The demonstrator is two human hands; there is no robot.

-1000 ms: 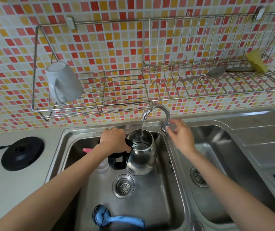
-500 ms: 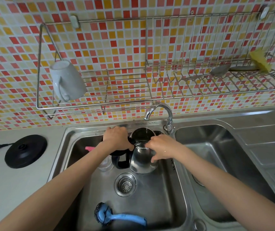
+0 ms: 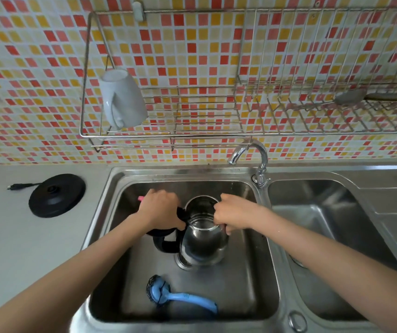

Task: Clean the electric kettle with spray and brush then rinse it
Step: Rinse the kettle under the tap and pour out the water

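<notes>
The steel electric kettle [image 3: 202,243] stands upright in the left sink basin [image 3: 247,284], lid open, water visible inside. My left hand [image 3: 161,210] is closed around its black handle. My right hand [image 3: 235,216] grips the kettle's rim on the right side, fingers over the edge. The tap [image 3: 250,152] above runs no water. A blue-handled brush [image 3: 180,295] lies on the basin floor in front of the kettle. A pink tip of the spray bottle [image 3: 141,198] peeks out behind my left hand; the rest is hidden.
The kettle's black base [image 3: 57,195] with its cord sits on the counter at left. A wire rack [image 3: 173,131] on the tiled wall holds a white mug [image 3: 121,99] and a spoon [image 3: 351,96]. The right basin [image 3: 324,224] lies beside.
Water was running into the kettle with my right hand at the tap valve; the flow has stopped and my right hand has moved onto the kettle's rim. The kettle has shifted nearer over the drain.
</notes>
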